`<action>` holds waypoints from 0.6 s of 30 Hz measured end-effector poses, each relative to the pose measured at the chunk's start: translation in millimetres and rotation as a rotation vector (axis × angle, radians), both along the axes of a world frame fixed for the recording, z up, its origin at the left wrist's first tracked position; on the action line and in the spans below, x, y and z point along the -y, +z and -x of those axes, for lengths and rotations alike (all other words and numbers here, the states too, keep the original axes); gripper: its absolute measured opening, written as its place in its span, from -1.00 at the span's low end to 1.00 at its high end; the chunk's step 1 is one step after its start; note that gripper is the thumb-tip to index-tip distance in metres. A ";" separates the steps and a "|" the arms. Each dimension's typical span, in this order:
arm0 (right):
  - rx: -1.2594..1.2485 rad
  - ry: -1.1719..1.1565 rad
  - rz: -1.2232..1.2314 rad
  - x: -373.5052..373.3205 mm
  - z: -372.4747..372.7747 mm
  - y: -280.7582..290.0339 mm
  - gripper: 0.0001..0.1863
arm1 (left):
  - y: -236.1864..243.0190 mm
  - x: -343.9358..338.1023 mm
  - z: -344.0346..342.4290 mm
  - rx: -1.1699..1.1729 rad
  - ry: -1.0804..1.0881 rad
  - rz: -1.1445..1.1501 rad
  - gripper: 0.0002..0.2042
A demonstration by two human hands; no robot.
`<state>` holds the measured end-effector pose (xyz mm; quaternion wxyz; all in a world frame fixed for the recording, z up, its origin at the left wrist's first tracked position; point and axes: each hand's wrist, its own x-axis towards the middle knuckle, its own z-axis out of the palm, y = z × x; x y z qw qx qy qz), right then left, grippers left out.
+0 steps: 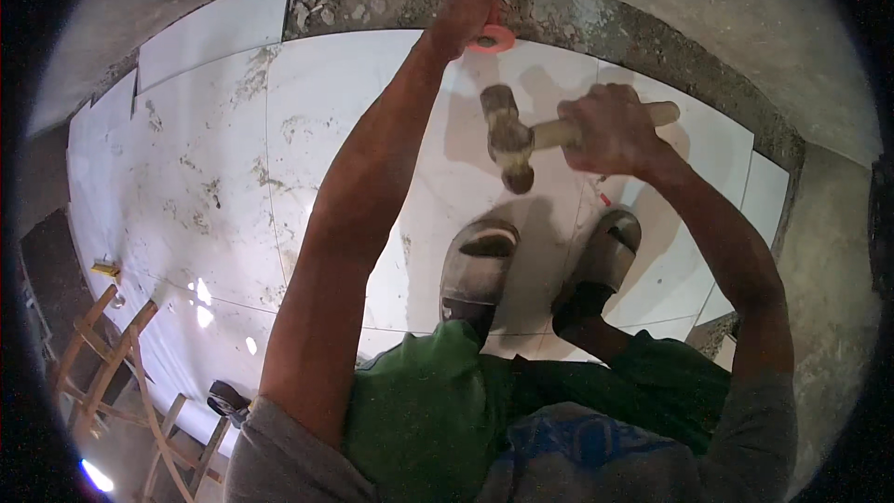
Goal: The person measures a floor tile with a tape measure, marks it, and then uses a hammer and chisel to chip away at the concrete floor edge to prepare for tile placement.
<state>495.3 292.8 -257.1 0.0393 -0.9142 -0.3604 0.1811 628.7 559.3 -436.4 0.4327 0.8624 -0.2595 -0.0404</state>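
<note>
In the head view my left hand (458, 20) is closed round a tool with a round red-orange guard (503, 39), likely a chisel, held at the rough concrete strip (345, 5) beyond the white tiles. My right hand (612, 130) grips the pale handle of a hammer, whose worn metal head (510, 140) is raised over the white tiled floor (335, 130), a little below and right of my left hand. The tool's tip is hidden by my hand and guard. A small red piece (605, 198) lies on the tile beneath my right hand.
My sandalled feet (480, 270) stand on the tiles. A loose white tile (209, 28) lies at the back left. Plastered walls (824, 261) border the floor. At lower left are wooden frames (121, 349), a small yellow item (104, 269) and a dark object (226, 399).
</note>
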 end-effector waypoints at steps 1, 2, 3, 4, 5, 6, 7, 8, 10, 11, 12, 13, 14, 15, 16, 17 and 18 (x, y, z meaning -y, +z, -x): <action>-0.002 0.001 -0.001 3.2 9.6 -0.6 -0.69 | -3.4 -0.5 7.4 -0.002 0.001 -0.001 -0.73; -0.067 0.014 0.046 11.7 18.3 -4.0 -0.69 | -4.0 4.9 15.2 -0.068 0.060 0.184 -0.74; -0.133 0.029 0.091 18.1 27.4 -6.8 -0.69 | -3.2 7.5 19.1 -0.102 0.086 0.277 -0.74; -0.133 0.022 0.094 21.7 37.2 -6.9 -0.69 | 0.5 9.6 26.1 -0.138 0.113 0.370 -0.74; -0.042 0.040 0.012 24.5 47.6 -6.6 -0.70 | 5.5 7.5 29.1 -0.175 0.006 0.360 -0.74; 0.049 0.058 -0.071 27.4 55.8 -8.7 -0.70 | 10.0 8.7 32.2 -0.190 -0.050 0.354 -0.74; 0.037 0.036 -0.081 34.8 61.0 -13.6 -0.70 | 20.1 15.0 36.0 -0.205 -0.114 0.350 -0.74; 0.034 0.029 -0.084 37.4 64.1 -17.0 -0.70 | 25.7 20.6 47.0 -0.382 -0.063 0.527 -0.75; 0.016 0.015 -0.062 38.1 68.3 -20.2 -0.70 | 29.1 17.7 54.5 -0.556 -0.002 0.698 -0.75; 0.022 0.016 -0.064 39.2 68.9 -21.9 -0.70 | 25.1 11.6 49.9 -0.689 -0.018 0.749 -0.67; 0.061 0.022 -0.122 40.7 69.8 -24.3 -0.70 | 20.2 9.7 47.9 -0.753 -0.029 0.775 -0.57; 0.080 0.022 -0.149 41.9 70.5 -26.9 -0.70 | 21.7 9.7 46.2 -0.819 -0.040 0.799 -0.46; 0.102 0.022 -0.176 43.5 70.8 -29.0 -0.70 | 22.5 12.4 47.1 -0.834 -0.006 0.828 -0.41; 0.145 0.028 -0.269 44.7 69.5 -31.2 -0.68 | 24.0 13.9 45.9 -0.840 0.008 0.842 -0.38; 0.186 0.035 -0.364 43.7 68.4 -31.2 -0.67 | 24.2 13.5 46.2 -0.848 0.025 0.856 -0.35; 0.187 0.033 -0.365 41.8 67.5 -30.1 -0.67 | 24.9 10.9 45.4 -0.805 0.010 0.763 -0.41; 0.160 0.043 -0.337 37.9 66.4 -28.8 -0.68 | 25.4 10.4 44.5 -0.782 0.003 0.715 -0.44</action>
